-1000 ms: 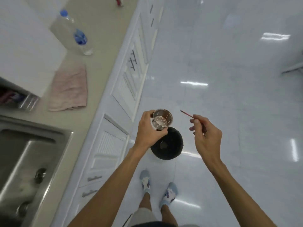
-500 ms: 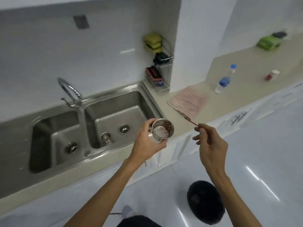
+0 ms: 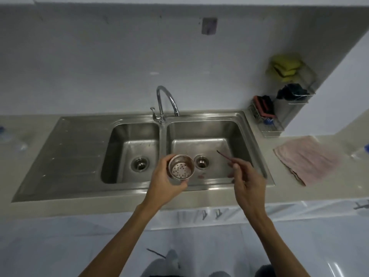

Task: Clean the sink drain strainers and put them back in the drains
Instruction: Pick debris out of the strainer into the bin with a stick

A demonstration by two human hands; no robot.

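My left hand [image 3: 163,181] grips a round steel drain strainer [image 3: 181,166], a cup with a perforated bottom, its mouth facing me above the front edge of the right basin. My right hand [image 3: 246,179] pinches a thin reddish stick [image 3: 224,156] that points up and left over the right basin. The double steel sink [image 3: 162,136] lies straight ahead. The right basin's drain [image 3: 201,162] sits just right of the strainer. The left basin's drain [image 3: 140,164] has a dark opening; I cannot tell what sits in it.
A curved tap [image 3: 165,102] rises behind the divider. A ribbed draining board [image 3: 65,152] lies left of the basins. A pink cloth [image 3: 305,160] lies on the counter at right, below a wire rack [image 3: 279,104] with sponges. Cupboard fronts run below the counter.
The view has swung from the floor and black bin round to face the sink squarely. Both hands, still holding the strainer and stick, now hover over the sink's front edge.
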